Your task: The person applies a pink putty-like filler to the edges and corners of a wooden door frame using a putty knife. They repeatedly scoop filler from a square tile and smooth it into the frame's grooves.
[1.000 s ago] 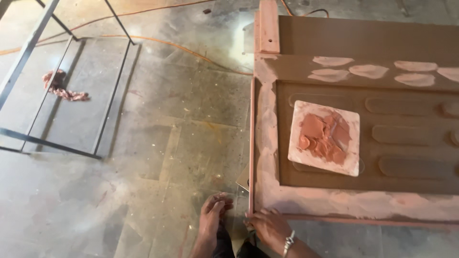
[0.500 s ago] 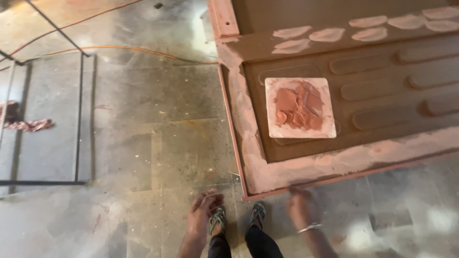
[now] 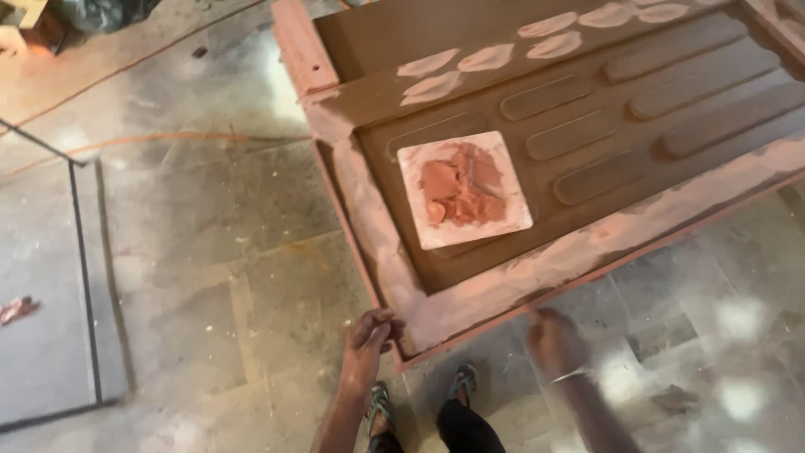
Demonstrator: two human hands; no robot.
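Dust-coated, the big reddish-brown door panel (image 3: 587,143) lies flat on the stone floor (image 3: 210,277), its near corner just in front of the person's feet. The left hand (image 3: 369,335) rests at that corner, fingers (image 3: 379,323) curled against the pale, powdery edge. The right hand (image 3: 553,340) hovers just off the same edge, too blurred to tell whether its fingers are closed or loose. A square white tile (image 3: 464,189) smeared with red paste sits on the panel's grooved face.

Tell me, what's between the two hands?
In the head view, the door's putty-smeared corner pokes between the left hand and right hand, above the feet.
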